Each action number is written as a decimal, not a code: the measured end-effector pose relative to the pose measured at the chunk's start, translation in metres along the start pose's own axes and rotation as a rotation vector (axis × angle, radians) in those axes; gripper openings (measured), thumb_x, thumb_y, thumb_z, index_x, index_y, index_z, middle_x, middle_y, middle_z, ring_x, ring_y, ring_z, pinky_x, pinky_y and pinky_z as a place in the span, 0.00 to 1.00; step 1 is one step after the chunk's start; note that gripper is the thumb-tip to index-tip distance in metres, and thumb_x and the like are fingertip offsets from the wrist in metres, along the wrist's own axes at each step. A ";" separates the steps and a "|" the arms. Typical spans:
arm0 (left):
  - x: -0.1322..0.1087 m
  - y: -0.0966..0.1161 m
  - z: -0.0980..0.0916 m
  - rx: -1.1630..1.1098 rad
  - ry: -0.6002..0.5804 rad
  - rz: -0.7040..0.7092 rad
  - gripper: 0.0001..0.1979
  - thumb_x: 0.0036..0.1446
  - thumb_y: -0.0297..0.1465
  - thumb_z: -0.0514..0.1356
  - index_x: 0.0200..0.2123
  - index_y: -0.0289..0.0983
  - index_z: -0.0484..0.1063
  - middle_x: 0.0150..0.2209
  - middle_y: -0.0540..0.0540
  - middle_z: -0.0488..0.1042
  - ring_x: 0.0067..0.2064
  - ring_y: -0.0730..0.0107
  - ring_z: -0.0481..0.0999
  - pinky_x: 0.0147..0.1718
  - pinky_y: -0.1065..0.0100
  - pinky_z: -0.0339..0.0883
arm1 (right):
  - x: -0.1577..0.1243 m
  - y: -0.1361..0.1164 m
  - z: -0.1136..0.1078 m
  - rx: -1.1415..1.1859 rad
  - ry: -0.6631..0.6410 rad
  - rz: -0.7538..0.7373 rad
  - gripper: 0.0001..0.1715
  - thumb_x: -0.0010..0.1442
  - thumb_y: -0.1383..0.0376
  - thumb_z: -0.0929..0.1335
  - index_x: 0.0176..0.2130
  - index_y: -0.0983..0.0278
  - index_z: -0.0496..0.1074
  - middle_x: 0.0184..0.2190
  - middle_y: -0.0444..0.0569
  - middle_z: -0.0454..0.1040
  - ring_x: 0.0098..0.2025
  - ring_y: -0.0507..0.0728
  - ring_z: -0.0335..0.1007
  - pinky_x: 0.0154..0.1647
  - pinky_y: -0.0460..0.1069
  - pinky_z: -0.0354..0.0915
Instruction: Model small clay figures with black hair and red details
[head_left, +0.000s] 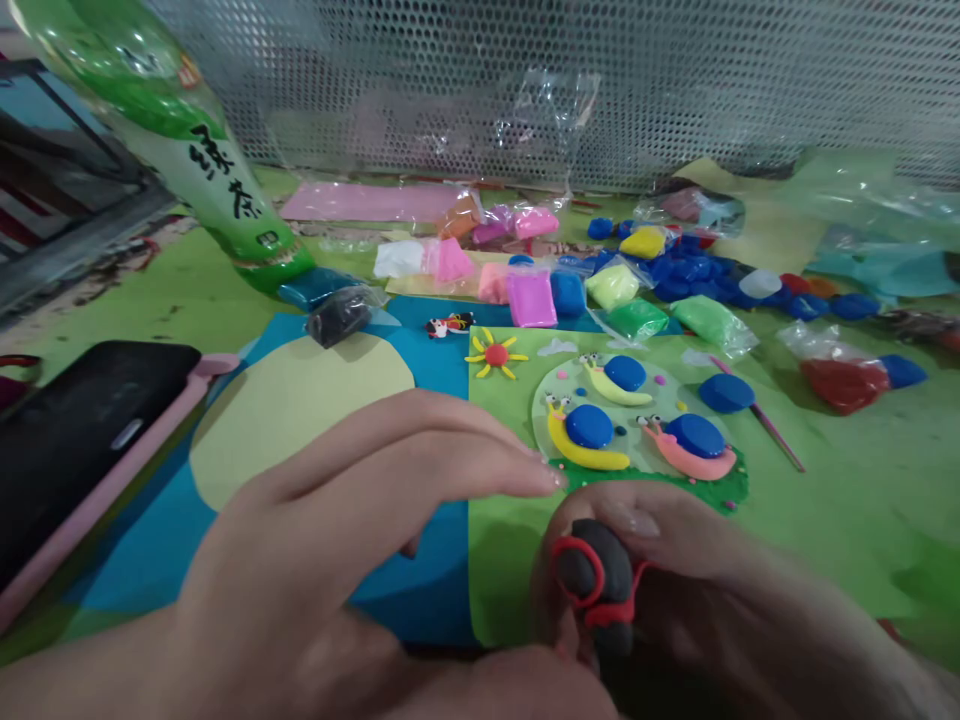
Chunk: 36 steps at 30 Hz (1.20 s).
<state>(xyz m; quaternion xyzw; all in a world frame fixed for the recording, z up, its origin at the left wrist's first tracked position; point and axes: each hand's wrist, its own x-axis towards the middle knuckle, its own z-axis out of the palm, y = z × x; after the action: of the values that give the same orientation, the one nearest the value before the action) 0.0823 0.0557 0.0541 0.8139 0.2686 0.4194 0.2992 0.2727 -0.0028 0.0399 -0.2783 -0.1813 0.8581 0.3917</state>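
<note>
My right hand [720, 560] is closed around a small clay figure [604, 565], dark grey with a red ring on its front and red strips at its side. My left hand [352, 490] reaches in from the left, its fingers stretched out flat above the figure. Its thumb lies low, close under the figure; whether it touches is hard to see. Behind the hands lies a green card [510, 560] bearing three clay snails with blue shells, among them a yellow snail [589, 458], and a clay sun [496, 354]. A blue card [442, 570] with a pale yellow oval [300, 410] adjoins it on the left.
A tilted-looking green tea bottle [225, 190] stands at the back left, beyond a black phone [90, 420]. Bagged clay, such as a pink-purple pack [532, 298], lines the back before a perforated metal panel [480, 90]. A purple stick [765, 420] lies on the right.
</note>
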 end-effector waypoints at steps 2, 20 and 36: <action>0.000 -0.002 -0.003 0.025 -0.086 0.026 0.18 0.54 0.44 0.65 0.44 0.41 0.71 0.41 0.50 0.77 0.41 0.71 0.77 0.41 0.75 0.74 | 0.001 0.001 -0.002 0.013 0.010 -0.015 0.15 0.59 0.55 0.71 0.33 0.64 0.81 0.24 0.47 0.75 0.26 0.46 0.70 0.30 0.38 0.65; 0.007 0.004 -0.010 0.084 -0.154 0.135 0.12 0.57 0.37 0.64 0.44 0.40 0.74 0.39 0.51 0.80 0.41 0.71 0.79 0.42 0.73 0.75 | 0.002 -0.005 0.006 -0.078 0.012 -0.023 0.16 0.60 0.55 0.69 0.29 0.63 0.78 0.19 0.41 0.68 0.24 0.48 0.64 0.32 0.43 0.61; 0.001 -0.002 -0.009 0.171 -0.194 0.091 0.11 0.60 0.44 0.60 0.44 0.50 0.70 0.37 0.55 0.79 0.41 0.72 0.77 0.41 0.76 0.73 | 0.005 0.001 0.005 -0.099 -0.034 -0.030 0.19 0.61 0.56 0.65 0.26 0.65 0.75 0.22 0.43 0.71 0.25 0.47 0.64 0.33 0.43 0.61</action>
<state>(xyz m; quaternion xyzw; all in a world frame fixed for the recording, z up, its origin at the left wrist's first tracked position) 0.0744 0.0596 0.0576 0.8846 0.2360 0.3272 0.2338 0.2665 -0.0004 0.0411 -0.2801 -0.2344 0.8467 0.3869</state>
